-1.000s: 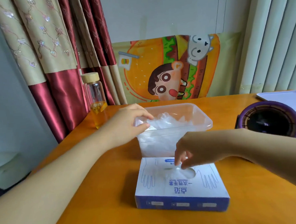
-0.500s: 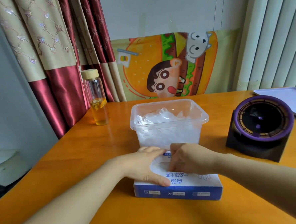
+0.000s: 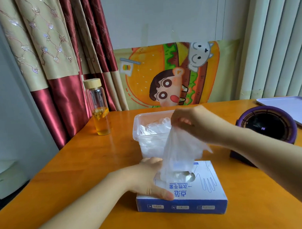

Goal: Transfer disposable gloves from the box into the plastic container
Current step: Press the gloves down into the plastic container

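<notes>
The right hand (image 3: 191, 126) is higher than before, pinching a glove (image 3: 177, 157) half out of the glove box (image 3: 204, 187); the left hand (image 3: 145, 180) pins the box flat-fingered. Lift it fully clear before swinging to the plastic container (image 3: 136, 131) behind.

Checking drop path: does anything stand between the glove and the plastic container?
Nothing visible does. The right hand holds the glove above the lidless container; its lower end sits in the box, which the left hand presses.

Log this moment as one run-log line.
left hand presses box | right hand pinches glove, partly out of box | container behind box, gloves inside
</notes>
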Motion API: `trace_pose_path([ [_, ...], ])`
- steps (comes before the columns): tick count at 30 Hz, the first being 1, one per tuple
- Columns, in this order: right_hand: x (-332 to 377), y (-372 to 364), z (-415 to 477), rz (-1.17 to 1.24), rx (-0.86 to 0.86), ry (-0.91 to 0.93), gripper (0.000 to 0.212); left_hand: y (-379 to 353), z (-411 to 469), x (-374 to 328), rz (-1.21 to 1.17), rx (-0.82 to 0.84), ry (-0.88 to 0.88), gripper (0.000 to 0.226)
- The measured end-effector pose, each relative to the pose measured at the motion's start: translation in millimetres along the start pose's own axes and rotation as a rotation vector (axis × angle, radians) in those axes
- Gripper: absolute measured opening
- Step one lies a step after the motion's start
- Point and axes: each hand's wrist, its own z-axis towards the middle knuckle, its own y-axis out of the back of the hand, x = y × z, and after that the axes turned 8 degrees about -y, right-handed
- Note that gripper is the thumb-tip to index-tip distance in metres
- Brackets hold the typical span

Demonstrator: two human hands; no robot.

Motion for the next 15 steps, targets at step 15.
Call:
trace_pose_path([
  [15, -5, 9, 3, 1.123, 0.26, -0.599, 0.022, 73, -26, -23, -0.559, -0.884, -0.047, 0.089],
])
